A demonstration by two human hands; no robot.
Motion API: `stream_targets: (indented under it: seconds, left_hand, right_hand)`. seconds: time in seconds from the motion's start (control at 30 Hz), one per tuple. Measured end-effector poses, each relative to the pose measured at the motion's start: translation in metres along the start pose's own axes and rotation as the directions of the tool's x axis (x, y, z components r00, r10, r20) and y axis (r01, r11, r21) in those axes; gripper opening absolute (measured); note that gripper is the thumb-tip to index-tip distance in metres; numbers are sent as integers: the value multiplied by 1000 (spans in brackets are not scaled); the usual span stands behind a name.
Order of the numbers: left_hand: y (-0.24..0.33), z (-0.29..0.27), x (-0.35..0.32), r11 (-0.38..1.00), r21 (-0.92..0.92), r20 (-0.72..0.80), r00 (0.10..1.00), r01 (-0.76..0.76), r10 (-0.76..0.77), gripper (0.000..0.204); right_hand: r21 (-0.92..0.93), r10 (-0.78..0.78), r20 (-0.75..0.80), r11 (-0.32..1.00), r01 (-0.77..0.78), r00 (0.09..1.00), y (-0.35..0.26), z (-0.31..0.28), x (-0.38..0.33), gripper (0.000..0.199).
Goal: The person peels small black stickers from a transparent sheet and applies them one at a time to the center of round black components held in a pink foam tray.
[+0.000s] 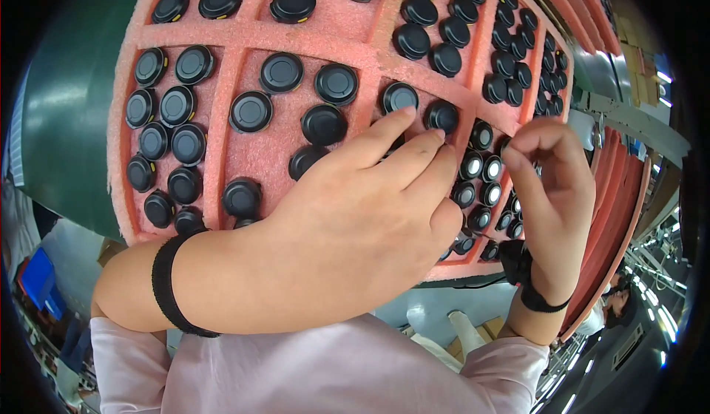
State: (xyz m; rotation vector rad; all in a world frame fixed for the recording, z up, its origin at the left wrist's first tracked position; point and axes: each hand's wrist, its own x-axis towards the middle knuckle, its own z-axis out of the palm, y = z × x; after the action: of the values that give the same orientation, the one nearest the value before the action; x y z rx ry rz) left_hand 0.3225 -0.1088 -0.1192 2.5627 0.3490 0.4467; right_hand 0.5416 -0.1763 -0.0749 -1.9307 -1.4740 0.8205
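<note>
A pink foam tray with several compartments holds round black disc-shaped parts, some with a yellow mark at the side. My left hand reaches across it, palm down, fingers stretched out. Its fingertips are at a black disc and a second black disc in a middle compartment; whether they press on them I cannot tell. My right hand is raised over the tray's right part, thumb and index finger pinched together. What they hold, if anything, is hidden. Beneath it lie smaller discs, some with shiny tops.
The tray rests on a green surface. More pink foam sheets are stacked on the right, near a grey metal bar. A blue bin is at the far left. Another person shows at the right edge.
</note>
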Motion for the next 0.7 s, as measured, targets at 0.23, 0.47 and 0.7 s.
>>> stream_targets:
  seconds: [0.23,0.47,0.7]
  left_hand:
    - [30,-24,-20,991,-126,221,975,45,-17,25]
    - [53,-15,-43,984,-174,83,996,28,-14,45]
    - [62,-19,-49,990,-136,46,999,24,-18,42]
  right_hand:
    - [20,-138,162,990,137,977,-10,-9,-79,32]
    - [100,-205,65,975,198,977,5,23,-131,39]
    - [125,-232,-190,958,258,954,4,57,-145,36]
